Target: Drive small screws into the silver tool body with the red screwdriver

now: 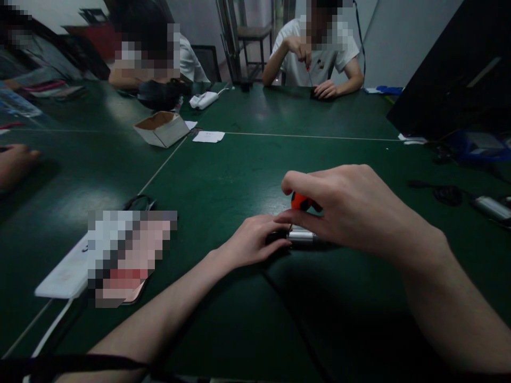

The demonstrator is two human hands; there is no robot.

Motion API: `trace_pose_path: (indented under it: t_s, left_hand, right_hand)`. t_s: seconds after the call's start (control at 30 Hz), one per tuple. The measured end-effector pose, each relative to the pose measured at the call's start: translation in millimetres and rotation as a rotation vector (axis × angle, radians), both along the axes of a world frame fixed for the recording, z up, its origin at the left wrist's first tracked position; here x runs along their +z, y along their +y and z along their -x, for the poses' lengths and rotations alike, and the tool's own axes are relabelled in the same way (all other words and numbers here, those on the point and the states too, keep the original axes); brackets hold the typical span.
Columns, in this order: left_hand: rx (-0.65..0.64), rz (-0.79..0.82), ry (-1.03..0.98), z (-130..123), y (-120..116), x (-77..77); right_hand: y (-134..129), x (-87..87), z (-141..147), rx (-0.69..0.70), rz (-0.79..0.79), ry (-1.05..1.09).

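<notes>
My left hand (pixel 255 240) rests on the green table, its fingers closed around the black end of a silver and black cylindrical device (pixel 302 235) that lies on its side. Above it, my right hand (pixel 347 205) is closed on the orange and black handle of a screwdriver (pixel 299 201), held upright over the device. The screwdriver's tip is hard to make out, so I cannot tell whether it touches the device. Part of the device is hidden behind my right hand.
A white power strip (pixel 64 268) and a pink phone (pixel 128 282) lie at left. Farther back are an open cardboard box (pixel 159 130) and a paper slip (pixel 208 136). Across the table (pixel 247 175), a co-worker (pixel 319 53) holds a screwdriver. A cable (pixel 447 194) is at right.
</notes>
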State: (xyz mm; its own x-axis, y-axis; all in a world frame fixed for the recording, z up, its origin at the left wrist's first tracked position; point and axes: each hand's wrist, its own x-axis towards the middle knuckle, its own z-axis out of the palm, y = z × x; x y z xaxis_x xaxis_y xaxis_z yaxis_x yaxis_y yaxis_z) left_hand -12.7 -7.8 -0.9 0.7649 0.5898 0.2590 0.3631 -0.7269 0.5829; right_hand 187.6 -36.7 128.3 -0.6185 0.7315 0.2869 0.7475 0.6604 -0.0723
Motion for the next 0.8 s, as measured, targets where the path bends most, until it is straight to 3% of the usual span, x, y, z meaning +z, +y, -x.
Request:
trace_pose_path:
  t_s: [0.33,0.6,0.8]
  left_hand:
    - [-0.017,0.006,-0.018,-0.3,1.3,-2.7]
    - [-0.011,-0.001,0.013,-0.2,-0.6,1.8]
    - [-0.028,0.012,0.000,-0.5,1.6,0.2]
  right_hand:
    - [-1.2,1.2,0.0,0.020,0.080,0.028]
    - [0.0,0.1,-2.3,-0.034,-0.024,-0.010]
    - [-1.2,3.1,-1.6,-0.009,0.054,0.010]
